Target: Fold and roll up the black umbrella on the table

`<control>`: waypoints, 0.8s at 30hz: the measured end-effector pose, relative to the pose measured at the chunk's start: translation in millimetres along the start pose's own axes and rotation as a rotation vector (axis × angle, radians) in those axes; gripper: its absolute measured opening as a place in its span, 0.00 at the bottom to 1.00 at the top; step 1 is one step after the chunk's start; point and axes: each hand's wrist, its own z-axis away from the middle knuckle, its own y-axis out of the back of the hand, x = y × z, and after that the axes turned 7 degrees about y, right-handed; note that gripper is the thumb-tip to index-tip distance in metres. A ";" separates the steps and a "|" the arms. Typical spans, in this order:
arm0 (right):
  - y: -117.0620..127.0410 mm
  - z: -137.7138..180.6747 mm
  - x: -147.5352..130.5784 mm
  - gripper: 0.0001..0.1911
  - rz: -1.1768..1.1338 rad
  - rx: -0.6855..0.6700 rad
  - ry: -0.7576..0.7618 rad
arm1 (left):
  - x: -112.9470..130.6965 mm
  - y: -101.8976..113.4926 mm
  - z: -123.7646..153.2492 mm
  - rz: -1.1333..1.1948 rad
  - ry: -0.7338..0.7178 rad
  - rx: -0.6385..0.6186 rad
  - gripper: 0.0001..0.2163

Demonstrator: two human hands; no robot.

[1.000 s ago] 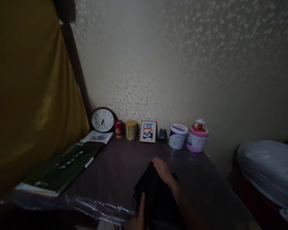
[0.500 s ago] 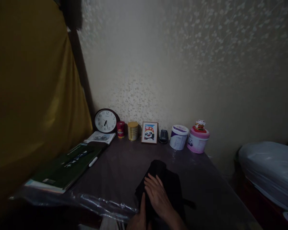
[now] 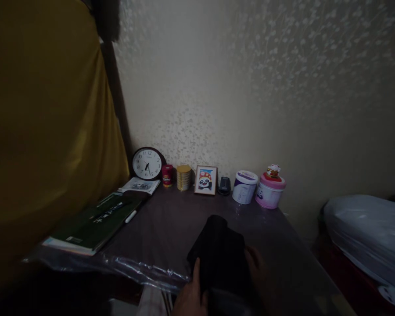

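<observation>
While your left hand (image 3: 189,300) rests at the lower left edge of the black cloth (image 3: 219,254), its index finger stretches straight, apart from the thumb; I cannot tell whether it pinches fabric. Your right hand (image 3: 257,267) is at the cloth's right edge, too dark to tell how its fingers stand. The cloth lies on the table's (image 3: 164,224) near part, well apart from the framed panda picture (image 3: 205,181).

Hour numerals — 12 at the top — on the clock (image 3: 147,163).
</observation>
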 end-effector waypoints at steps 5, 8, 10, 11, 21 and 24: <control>15.0 -11.1 26.9 0.29 0.069 0.034 -0.164 | -3.6 -3.2 0.5 0.001 -0.047 0.035 0.33; 13.5 -9.2 22.0 0.28 -0.001 -0.017 -0.153 | -3.7 -3.6 0.1 0.013 -0.032 0.036 0.32; 11.7 -9.0 15.0 0.26 -0.055 -0.040 -0.128 | -2.2 -2.4 0.9 0.023 -0.022 0.018 0.32; 10.9 -9.3 11.9 0.25 -0.076 -0.042 -0.114 | -1.3 -1.7 1.6 0.030 -0.025 0.006 0.32; 4.6 -15.9 15.2 0.20 -0.149 -0.001 -0.006 | -2.7 -6.6 1.2 0.062 -0.034 0.003 0.32; 10.2 -15.6 8.9 0.19 -0.092 -0.023 0.000 | -3.0 -7.1 -0.1 0.084 -0.035 0.022 0.32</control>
